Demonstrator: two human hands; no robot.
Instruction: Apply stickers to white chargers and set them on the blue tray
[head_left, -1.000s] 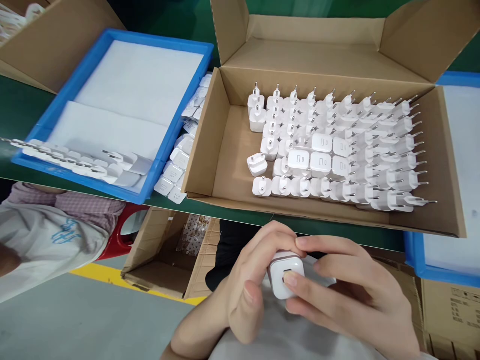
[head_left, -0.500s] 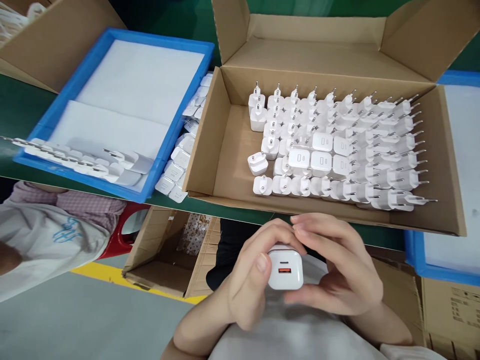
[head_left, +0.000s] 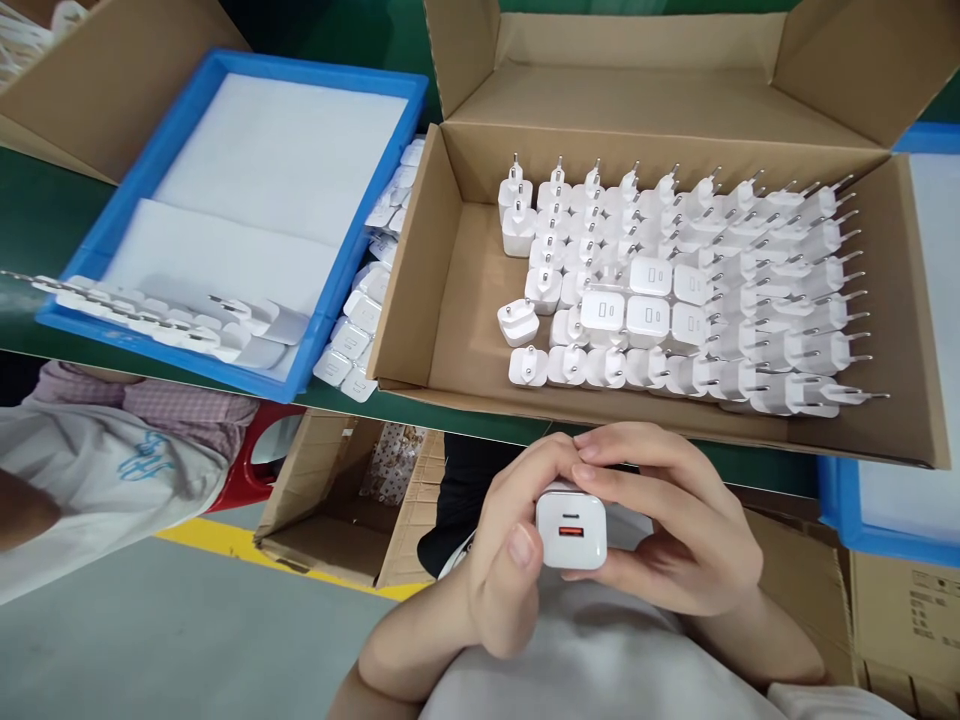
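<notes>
A white USB wall charger (head_left: pixel 572 550) is held between my two hands in front of my body, its port face turned up toward me with one narrow slot and one orange-red USB port. My left hand (head_left: pixel 510 560) wraps its left side, thumb along the edge. On the other side my right hand (head_left: pixel 682 530) curves round, thumb at the charger's lower edge and fingertips meeting the left fingers above it. The charger's far end is hidden by the hands. Beyond them, an open cardboard box (head_left: pixel 465 290) holds rows of white plug chargers (head_left: pixel 645 370), most with pins up.
Left of the box lies a blue tray (head_left: pixel 420 90) with white sheets and a row of plug pieces (head_left: pixel 172 325). Wrapped chargers (head_left: pixel 350 340) sit between tray and box. Another blue tray (head_left: pixel 840 500) is at right. A seated person's shirt (head_left: pixel 82 480) shows at left.
My right thumb has come up against the charger's lower edge, and the right fingers have closed in slightly toward the left ones. The view has shifted a little; the boxed chargers look unchanged.
</notes>
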